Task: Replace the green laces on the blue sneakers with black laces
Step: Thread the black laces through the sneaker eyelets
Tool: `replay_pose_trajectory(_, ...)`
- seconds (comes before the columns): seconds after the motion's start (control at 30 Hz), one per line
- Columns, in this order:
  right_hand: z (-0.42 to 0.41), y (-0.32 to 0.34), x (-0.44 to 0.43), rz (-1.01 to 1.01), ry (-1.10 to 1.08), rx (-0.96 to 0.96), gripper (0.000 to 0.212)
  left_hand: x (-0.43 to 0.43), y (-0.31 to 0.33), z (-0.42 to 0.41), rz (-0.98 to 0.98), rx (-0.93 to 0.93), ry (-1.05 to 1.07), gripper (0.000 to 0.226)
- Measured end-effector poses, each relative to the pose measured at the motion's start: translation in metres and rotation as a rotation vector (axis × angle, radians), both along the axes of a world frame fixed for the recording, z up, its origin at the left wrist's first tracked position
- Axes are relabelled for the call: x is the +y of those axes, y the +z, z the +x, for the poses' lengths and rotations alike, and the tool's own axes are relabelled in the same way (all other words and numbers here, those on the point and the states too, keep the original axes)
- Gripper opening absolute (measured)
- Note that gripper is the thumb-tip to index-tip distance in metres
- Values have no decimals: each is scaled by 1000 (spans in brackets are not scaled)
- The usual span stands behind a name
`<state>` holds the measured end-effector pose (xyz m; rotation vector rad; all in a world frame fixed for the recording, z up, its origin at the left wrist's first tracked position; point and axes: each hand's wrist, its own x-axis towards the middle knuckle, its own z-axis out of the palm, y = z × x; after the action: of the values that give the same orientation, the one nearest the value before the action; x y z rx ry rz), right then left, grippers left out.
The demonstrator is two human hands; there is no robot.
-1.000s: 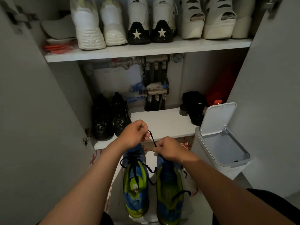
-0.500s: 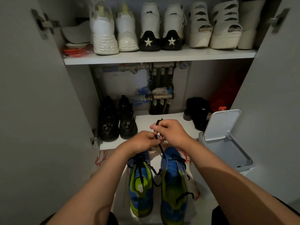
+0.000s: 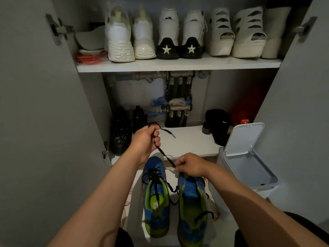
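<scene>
Two blue sneakers with lime-green lining stand side by side on the floor in front of an open cupboard. The left sneaker (image 3: 155, 196) has a black lace threaded through its eyelets. The right sneaker (image 3: 192, 207) has its toe hidden under my right hand (image 3: 191, 164). A black lace (image 3: 164, 155) runs taut between my hands. My left hand (image 3: 146, 140) is raised above the left sneaker and grips the lace's upper part, its free end sticking out to the right. My right hand pinches the lower part at the right sneaker's toe.
A white lidded bin (image 3: 247, 161) stands open at the right, close to my right forearm. Black shoes (image 3: 122, 134) sit on the low cupboard shelf (image 3: 187, 139) behind my hands. White shoes line the upper shelf (image 3: 178, 65). Both cupboard doors stand open at the sides.
My left hand has risen and moved back-left, pulling the black lace taut. My right hand has dropped from above the sneakers down to the right sneaker's toe.
</scene>
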<state>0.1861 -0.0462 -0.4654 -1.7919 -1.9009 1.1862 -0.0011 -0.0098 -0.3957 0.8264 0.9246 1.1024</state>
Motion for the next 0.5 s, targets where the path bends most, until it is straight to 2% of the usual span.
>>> replay_pose_trajectory(0.1,-4,-2,-2,0,30,-22,24,2,-3,-4,149,404,-17,25)
replay_pose_trajectory(0.2,-11,3,0,72,-68,143,27,1,-12,-11,389,859,-106,25)
replay_pose_trajectory(0.27,-13,7,3,102,-115,202,24,-1,-20,-16,457,1108,-243,21)
replay_pose_trajectory(0.37,-14,7,4,80,-100,227,20,-6,-26,-19,405,1244,-407,19)
replay_pose_trajectory(0.5,-17,2,6,68,-94,272,17,-7,-20,-22,426,1511,-449,27)
